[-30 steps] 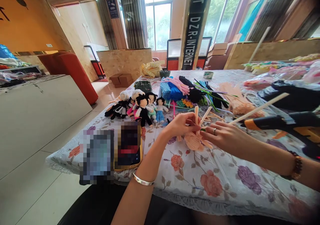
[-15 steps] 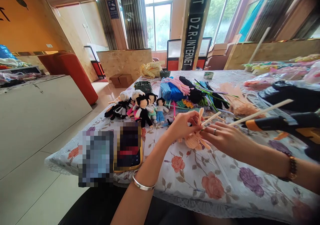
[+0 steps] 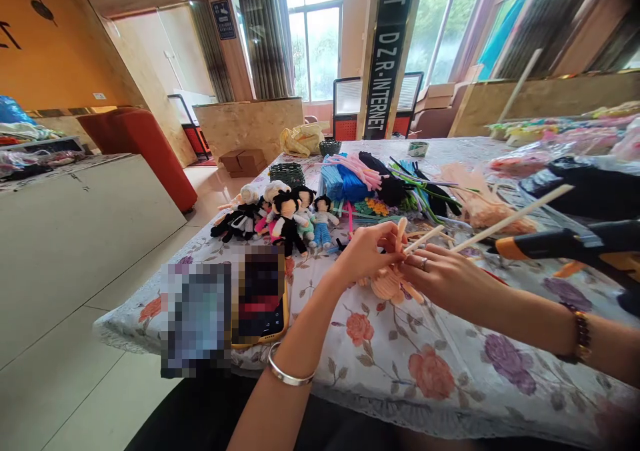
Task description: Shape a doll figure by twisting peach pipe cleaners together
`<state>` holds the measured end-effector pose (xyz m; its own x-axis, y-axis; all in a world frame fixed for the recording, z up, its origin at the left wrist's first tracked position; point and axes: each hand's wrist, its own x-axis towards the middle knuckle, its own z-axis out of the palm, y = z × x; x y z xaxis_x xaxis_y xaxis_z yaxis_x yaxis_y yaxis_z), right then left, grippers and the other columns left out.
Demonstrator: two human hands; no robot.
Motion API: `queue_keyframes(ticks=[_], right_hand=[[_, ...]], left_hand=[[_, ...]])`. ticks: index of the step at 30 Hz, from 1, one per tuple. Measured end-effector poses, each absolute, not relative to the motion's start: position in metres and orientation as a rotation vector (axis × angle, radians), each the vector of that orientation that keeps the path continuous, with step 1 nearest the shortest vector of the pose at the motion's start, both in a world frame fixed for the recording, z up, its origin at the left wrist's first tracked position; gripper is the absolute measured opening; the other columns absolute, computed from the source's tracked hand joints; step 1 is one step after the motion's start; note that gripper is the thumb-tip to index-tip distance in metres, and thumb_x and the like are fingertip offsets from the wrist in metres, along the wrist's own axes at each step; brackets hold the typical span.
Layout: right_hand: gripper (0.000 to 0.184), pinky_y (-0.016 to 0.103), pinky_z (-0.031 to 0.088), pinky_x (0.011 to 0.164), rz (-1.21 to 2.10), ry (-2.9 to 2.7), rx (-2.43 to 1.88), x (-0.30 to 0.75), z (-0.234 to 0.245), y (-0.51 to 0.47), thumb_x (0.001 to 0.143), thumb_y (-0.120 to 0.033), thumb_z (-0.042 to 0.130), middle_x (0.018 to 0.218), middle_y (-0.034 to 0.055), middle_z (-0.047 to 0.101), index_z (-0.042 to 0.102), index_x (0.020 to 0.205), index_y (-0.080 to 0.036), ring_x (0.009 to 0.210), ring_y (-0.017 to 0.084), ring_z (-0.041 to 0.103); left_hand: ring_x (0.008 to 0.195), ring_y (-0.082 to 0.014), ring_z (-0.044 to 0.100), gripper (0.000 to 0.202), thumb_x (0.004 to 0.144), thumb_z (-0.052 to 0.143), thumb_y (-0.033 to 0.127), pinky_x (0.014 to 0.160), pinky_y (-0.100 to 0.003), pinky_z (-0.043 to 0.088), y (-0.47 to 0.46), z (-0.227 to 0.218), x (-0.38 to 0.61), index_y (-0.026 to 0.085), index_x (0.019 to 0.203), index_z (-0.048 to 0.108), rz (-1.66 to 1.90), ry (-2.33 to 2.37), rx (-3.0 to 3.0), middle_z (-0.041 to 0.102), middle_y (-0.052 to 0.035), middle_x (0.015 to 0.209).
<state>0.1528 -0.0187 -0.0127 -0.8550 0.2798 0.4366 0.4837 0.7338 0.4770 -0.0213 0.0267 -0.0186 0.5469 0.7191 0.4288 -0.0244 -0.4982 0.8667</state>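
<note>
My left hand (image 3: 364,253) and my right hand (image 3: 440,276) meet above the flowered tablecloth (image 3: 420,364). Both are closed on a peach pipe-cleaner figure (image 3: 389,281). Its round bulk hangs below my fingers, and two thin ends stick up between my fingertips. My left hand pinches one upright end, while my right hand grips the other end, which slants to the right. A silver bangle sits on my left wrist and a bead bracelet on my right.
Small finished dolls (image 3: 280,214) lie in a row to the left. Bundles of coloured pipe cleaners (image 3: 370,181) lie behind. A glue gun (image 3: 565,245) with a stick rests at the right. A phone (image 3: 260,294) lies near the table's front edge.
The slanted pipe-cleaner end has swung lower and further right. My hands shifted slightly but kept their hold on the peach figure.
</note>
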Motion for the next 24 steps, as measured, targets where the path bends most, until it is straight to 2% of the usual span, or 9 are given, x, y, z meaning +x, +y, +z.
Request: queue_keyframes(ticks=[7, 12, 16, 19, 24], right_hand=[[0.024, 0.036, 0.044, 0.077, -0.798, -2.656, -0.552, 0.155, -0.016, -0.013, 0.08, -0.005, 0.047, 0.082, 0.0064, 0.068, 0.063, 0.096, -0.012, 0.08, 0.021, 0.061], [0.018, 0.035, 0.042, 0.075, -0.779, -2.631, -0.514, 0.154, -0.01, -0.014, 0.085, -0.008, 0.047, 0.078, 0.0025, 0.067, 0.064, 0.084, -0.015, 0.076, 0.018, 0.06], [0.018, 0.033, 0.041, 0.075, -0.684, -2.61, -0.481, 0.155, -0.004, -0.015, 0.088, -0.012, 0.048, 0.078, 0.0004, 0.068, 0.065, 0.082, -0.017, 0.074, 0.016, 0.059], [0.019, 0.033, 0.04, 0.073, -0.605, -2.62, -0.456, 0.155, 0.001, -0.015, 0.089, -0.015, 0.048, 0.079, 0.0005, 0.069, 0.066, 0.085, -0.018, 0.073, 0.016, 0.059], [0.028, 0.031, 0.036, 0.07, -0.312, -2.665, -0.412, 0.153, 0.004, -0.019, 0.093, -0.016, 0.041, 0.075, 0.0003, 0.069, 0.068, 0.087, -0.022, 0.069, 0.014, 0.057]], left_hand=[[0.067, -0.0088, 0.053, 0.016, 0.066, 0.064, 0.016, 0.067, -0.026, 0.045, 0.03, -0.022, -0.021, 0.014, 0.07, 0.049, 1.007, 0.566, 1.899, 0.054, 0.0009, 0.075], [0.068, -0.0103, 0.056, 0.029, 0.064, 0.071, 0.022, 0.066, -0.026, 0.046, 0.029, -0.016, -0.029, 0.015, 0.079, 0.047, 0.881, 0.564, 1.791, 0.057, -0.0002, 0.076], [0.07, -0.0118, 0.059, 0.039, 0.063, 0.076, 0.027, 0.068, -0.029, 0.048, 0.026, -0.009, -0.033, 0.016, 0.082, 0.044, 0.773, 0.542, 1.618, 0.061, -0.0026, 0.081], [0.071, -0.0108, 0.059, 0.037, 0.064, 0.076, 0.026, 0.069, -0.027, 0.047, 0.022, -0.003, -0.033, 0.016, 0.083, 0.045, 0.816, 0.439, 1.542, 0.058, 0.0001, 0.078], [0.063, -0.0098, 0.061, 0.038, 0.069, 0.072, 0.026, 0.069, -0.027, 0.048, 0.019, 0.006, -0.039, 0.019, 0.095, 0.045, 1.053, 0.408, 1.404, 0.055, 0.0039, 0.078]])
